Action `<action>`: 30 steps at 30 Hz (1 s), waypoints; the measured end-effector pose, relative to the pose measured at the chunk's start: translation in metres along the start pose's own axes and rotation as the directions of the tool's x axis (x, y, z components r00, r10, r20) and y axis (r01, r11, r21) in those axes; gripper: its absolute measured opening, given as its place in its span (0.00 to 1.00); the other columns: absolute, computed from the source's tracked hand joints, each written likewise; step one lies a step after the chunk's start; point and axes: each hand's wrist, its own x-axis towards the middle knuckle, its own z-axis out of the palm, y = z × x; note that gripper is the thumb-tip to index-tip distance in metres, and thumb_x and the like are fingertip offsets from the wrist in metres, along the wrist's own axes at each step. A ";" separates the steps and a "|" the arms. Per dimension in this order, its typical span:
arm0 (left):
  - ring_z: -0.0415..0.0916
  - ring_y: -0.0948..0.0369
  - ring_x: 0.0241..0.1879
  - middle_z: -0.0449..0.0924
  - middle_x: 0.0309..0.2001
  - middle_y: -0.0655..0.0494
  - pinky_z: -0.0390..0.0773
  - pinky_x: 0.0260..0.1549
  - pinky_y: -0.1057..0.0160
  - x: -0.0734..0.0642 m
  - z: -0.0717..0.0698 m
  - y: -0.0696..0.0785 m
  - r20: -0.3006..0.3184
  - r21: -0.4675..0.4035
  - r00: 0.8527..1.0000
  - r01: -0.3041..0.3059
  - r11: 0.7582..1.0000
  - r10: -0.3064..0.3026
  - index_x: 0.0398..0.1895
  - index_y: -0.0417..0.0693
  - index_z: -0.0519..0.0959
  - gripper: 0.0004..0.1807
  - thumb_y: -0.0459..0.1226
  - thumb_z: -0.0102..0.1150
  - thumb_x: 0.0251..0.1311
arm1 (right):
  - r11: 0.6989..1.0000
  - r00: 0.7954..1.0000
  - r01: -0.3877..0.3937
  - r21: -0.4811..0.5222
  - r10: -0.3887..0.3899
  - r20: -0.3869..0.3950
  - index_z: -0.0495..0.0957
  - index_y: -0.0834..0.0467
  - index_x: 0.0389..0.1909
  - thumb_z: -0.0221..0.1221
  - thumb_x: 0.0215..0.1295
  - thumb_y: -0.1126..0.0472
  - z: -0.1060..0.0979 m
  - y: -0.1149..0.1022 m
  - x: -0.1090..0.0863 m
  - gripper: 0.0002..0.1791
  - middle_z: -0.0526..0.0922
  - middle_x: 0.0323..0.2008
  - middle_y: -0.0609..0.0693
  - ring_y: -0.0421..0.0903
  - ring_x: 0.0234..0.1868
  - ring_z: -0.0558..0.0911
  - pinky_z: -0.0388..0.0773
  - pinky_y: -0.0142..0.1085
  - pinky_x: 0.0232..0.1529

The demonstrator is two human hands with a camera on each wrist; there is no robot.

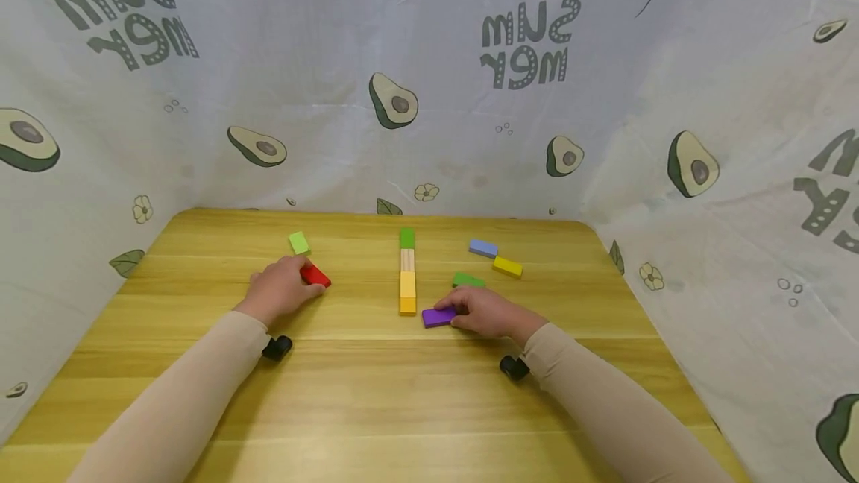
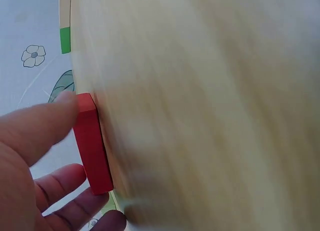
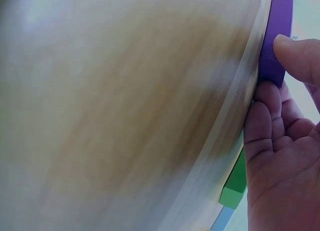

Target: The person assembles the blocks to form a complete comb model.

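Note:
My left hand [image 1: 278,291] is at a red block [image 1: 315,276] lying on the table, thumb at one end and fingers at the other. In the left wrist view the thumb and fingers span the red block [image 2: 93,143]. My right hand [image 1: 493,313] pinches a purple block [image 1: 438,317] on the tabletop; in the right wrist view the thumb lies on the purple block [image 3: 278,28]. Between the hands runs a straight row of blocks: green [image 1: 407,238], plain wood [image 1: 407,260] and yellow-orange [image 1: 408,291]. The purple block is just right of the row's near end.
Beyond the left hand lies a light green block [image 1: 299,243]. Behind the right hand are a green block [image 1: 468,279], a blue block [image 1: 483,247] and a yellow block [image 1: 508,267]. A patterned cloth [image 1: 322,95] encloses the wooden table [image 1: 376,408] at the back and sides.

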 end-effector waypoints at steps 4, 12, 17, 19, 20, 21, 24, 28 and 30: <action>0.79 0.42 0.53 0.83 0.58 0.40 0.67 0.53 0.37 0.001 0.000 0.001 0.007 -0.019 1.000 0.012 1.000 -0.012 0.66 0.43 0.77 0.31 0.51 0.68 0.67 | 1.000 1.000 -0.004 -0.003 0.004 0.001 0.83 0.52 0.63 0.63 0.74 0.64 0.001 0.001 -0.001 0.19 0.82 0.63 0.53 0.52 0.64 0.79 0.77 0.52 0.66; 0.77 0.38 0.61 0.78 0.67 0.36 0.66 0.55 0.37 0.002 -0.001 -0.001 0.025 -0.048 0.999 0.049 0.998 -0.047 0.74 0.41 0.71 0.39 0.52 0.68 0.67 | 1.000 1.000 -0.017 0.007 0.017 0.000 0.83 0.51 0.63 0.63 0.74 0.65 0.002 0.000 -0.002 0.19 0.82 0.63 0.51 0.51 0.64 0.79 0.77 0.53 0.67; 0.78 0.40 0.58 0.80 0.64 0.36 0.65 0.54 0.37 0.003 0.000 -0.001 0.029 -0.040 0.998 0.051 0.998 -0.050 0.73 0.42 0.74 0.38 0.52 0.69 0.66 | 1.000 1.000 -0.024 0.011 0.024 0.004 0.84 0.51 0.63 0.63 0.74 0.65 0.002 0.000 -0.002 0.19 0.82 0.63 0.52 0.53 0.66 0.79 0.76 0.55 0.68; 0.77 0.40 0.58 0.80 0.64 0.37 0.64 0.54 0.38 0.003 0.000 -0.001 0.025 -0.046 0.998 0.056 0.997 -0.055 0.73 0.43 0.74 0.37 0.52 0.69 0.65 | 0.999 0.999 -0.033 0.018 0.033 0.007 0.83 0.50 0.63 0.62 0.75 0.64 0.002 -0.001 -0.002 0.19 0.81 0.64 0.52 0.53 0.67 0.78 0.74 0.55 0.70; 0.77 0.40 0.58 0.80 0.64 0.37 0.64 0.55 0.37 0.003 -0.001 -0.001 0.022 -0.047 0.998 0.058 0.997 -0.057 0.73 0.43 0.74 0.37 0.52 0.69 0.65 | 0.999 0.999 -0.037 0.020 0.037 0.008 0.83 0.50 0.64 0.62 0.75 0.64 0.001 -0.001 -0.002 0.19 0.81 0.65 0.52 0.53 0.67 0.78 0.74 0.55 0.70; 0.77 0.40 0.58 0.80 0.64 0.37 0.63 0.55 0.37 0.002 -0.001 -0.001 0.021 -0.046 0.998 0.058 0.997 -0.057 0.73 0.43 0.74 0.37 0.52 0.70 0.65 | 0.999 0.999 -0.037 0.020 0.036 0.008 0.83 0.50 0.64 0.62 0.75 0.64 0.001 -0.001 -0.002 0.19 0.81 0.65 0.52 0.54 0.67 0.78 0.74 0.55 0.71; 0.77 0.40 0.58 0.80 0.64 0.37 0.62 0.57 0.35 0.002 -0.001 0.000 0.014 -0.047 0.998 0.060 0.997 -0.059 0.72 0.43 0.75 0.37 0.52 0.70 0.65 | 0.999 1.000 -0.029 0.019 0.029 0.007 0.83 0.51 0.63 0.62 0.75 0.64 0.001 -0.001 -0.001 0.19 0.81 0.64 0.52 0.53 0.67 0.78 0.74 0.55 0.70; 0.77 0.40 0.58 0.81 0.64 0.37 0.61 0.59 0.34 0.002 -0.002 0.000 0.014 -0.049 0.998 0.060 0.997 -0.060 0.72 0.44 0.75 0.37 0.52 0.70 0.64 | 1.000 1.000 -0.018 0.016 0.018 0.011 0.83 0.51 0.63 0.62 0.75 0.64 0.000 -0.002 -0.002 0.19 0.81 0.64 0.52 0.52 0.65 0.79 0.76 0.54 0.68; 0.77 0.40 0.58 0.80 0.64 0.37 0.60 0.59 0.34 0.003 -0.001 0.000 0.016 -0.051 0.998 0.059 0.997 -0.058 0.72 0.44 0.75 0.37 0.52 0.70 0.64 | 1.000 1.000 -0.022 0.017 0.022 0.012 0.83 0.51 0.63 0.62 0.75 0.64 0.000 -0.002 -0.002 0.19 0.81 0.64 0.52 0.52 0.65 0.79 0.76 0.54 0.68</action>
